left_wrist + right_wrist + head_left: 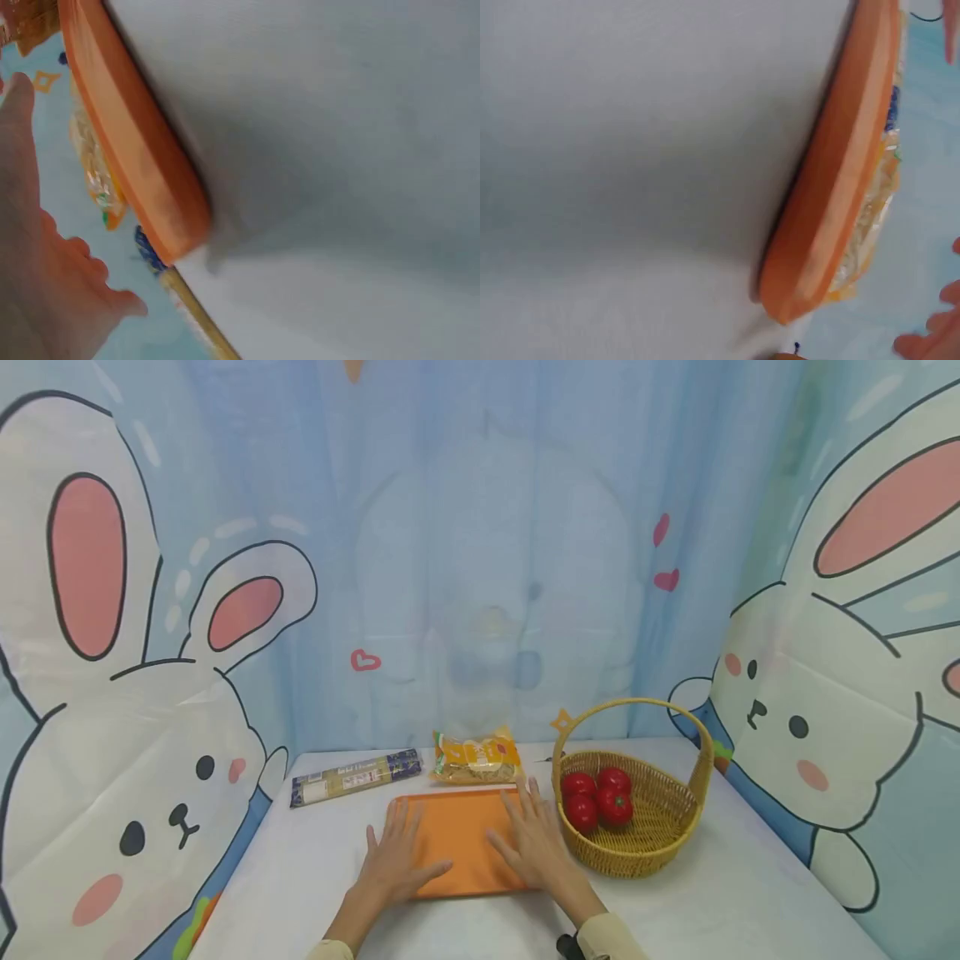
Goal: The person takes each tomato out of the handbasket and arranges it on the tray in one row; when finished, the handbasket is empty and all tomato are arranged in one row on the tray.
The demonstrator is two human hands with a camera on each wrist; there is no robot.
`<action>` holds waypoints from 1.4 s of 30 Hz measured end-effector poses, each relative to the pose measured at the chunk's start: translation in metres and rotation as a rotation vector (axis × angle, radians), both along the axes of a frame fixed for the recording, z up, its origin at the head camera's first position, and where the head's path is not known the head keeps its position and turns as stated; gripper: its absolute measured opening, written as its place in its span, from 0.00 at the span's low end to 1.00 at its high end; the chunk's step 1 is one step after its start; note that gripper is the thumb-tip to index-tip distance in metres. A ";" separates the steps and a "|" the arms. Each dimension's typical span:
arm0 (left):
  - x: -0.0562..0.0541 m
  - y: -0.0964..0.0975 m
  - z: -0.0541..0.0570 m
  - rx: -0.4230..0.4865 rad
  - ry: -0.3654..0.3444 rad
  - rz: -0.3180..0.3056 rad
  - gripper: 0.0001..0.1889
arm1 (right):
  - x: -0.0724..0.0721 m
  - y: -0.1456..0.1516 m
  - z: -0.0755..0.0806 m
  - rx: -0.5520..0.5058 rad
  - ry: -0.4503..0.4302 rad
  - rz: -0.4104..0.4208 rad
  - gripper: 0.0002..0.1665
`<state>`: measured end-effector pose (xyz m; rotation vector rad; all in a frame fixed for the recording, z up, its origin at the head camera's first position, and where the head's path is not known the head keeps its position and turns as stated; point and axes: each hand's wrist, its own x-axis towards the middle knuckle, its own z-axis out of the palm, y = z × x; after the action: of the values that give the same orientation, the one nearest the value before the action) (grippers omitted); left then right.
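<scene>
An orange tray [468,843] lies flat on the white table; its raised side wall [142,150] shows in the left wrist view and its near edge [825,180] in the right wrist view. My left hand [393,862] is spread over the tray's left edge, fingers apart and pointing away. Over the right edge my right hand [536,843] spreads the same way, thumb towards the middle. Neither hand grips anything. Nothing lies on the visible part of the tray between them.
Right of the tray stands a wicker basket [660,852] with a tall handle, holding several red tomatoes [615,807]. Behind the tray lie a yellow bag of food [476,760] and, further left, a long slim packet [356,777]. A rabbit-print curtain [487,527] closes off the back.
</scene>
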<state>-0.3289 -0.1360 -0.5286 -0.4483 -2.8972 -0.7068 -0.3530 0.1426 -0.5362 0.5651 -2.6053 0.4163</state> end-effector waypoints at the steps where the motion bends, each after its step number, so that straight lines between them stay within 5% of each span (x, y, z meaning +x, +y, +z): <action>1: 0.001 -0.004 -0.003 0.019 -0.010 -0.004 0.58 | 0.002 0.001 0.003 -0.008 0.014 0.018 0.43; 11: 0.013 -0.038 -0.026 -0.026 -0.051 0.074 0.48 | 0.011 0.025 0.049 -0.138 0.241 0.128 0.23; 19: 0.017 -0.045 -0.036 -0.078 -0.132 0.079 0.49 | 0.006 0.060 0.082 -0.146 0.204 0.094 0.13; 25: 0.016 -0.047 -0.041 -0.058 -0.136 0.046 0.51 | -0.008 0.092 0.093 -0.101 0.059 0.107 0.10; 29: 0.010 -0.050 -0.046 -0.043 -0.122 0.029 0.52 | -0.025 0.112 0.094 -0.134 -0.099 0.086 0.18; 36: 0.010 -0.056 -0.021 -0.068 -0.235 -0.019 0.54 | -0.054 0.127 0.089 -0.271 -0.287 0.049 0.22; 42: 0.008 -0.060 -0.022 -0.045 -0.286 -0.012 0.56 | -0.071 0.130 0.081 -0.335 -0.370 -0.009 0.23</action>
<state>-0.3213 -0.1957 -0.5505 -0.3991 -3.1850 -0.7661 -0.4240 0.2724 -0.4551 0.3900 -2.7863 1.0152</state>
